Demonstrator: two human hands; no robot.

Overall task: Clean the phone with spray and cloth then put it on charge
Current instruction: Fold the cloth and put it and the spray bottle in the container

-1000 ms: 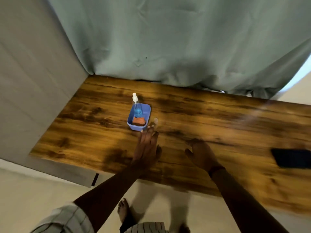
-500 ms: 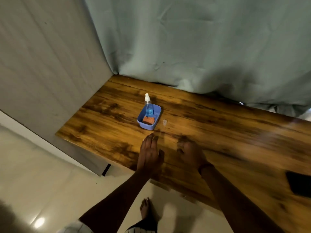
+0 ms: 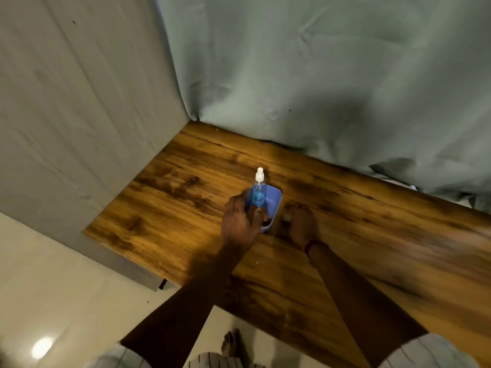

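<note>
Both hands have moved forward across the table. The left hand [image 3: 240, 221] was short of the blue tub [image 3: 273, 201] before; now its fingers reach into the tub, right under the spray bottle [image 3: 258, 193]. The right hand [image 3: 303, 224] has slid up just beside the tub, at the small cap [image 3: 286, 217]. The phone has gone from view.
</note>
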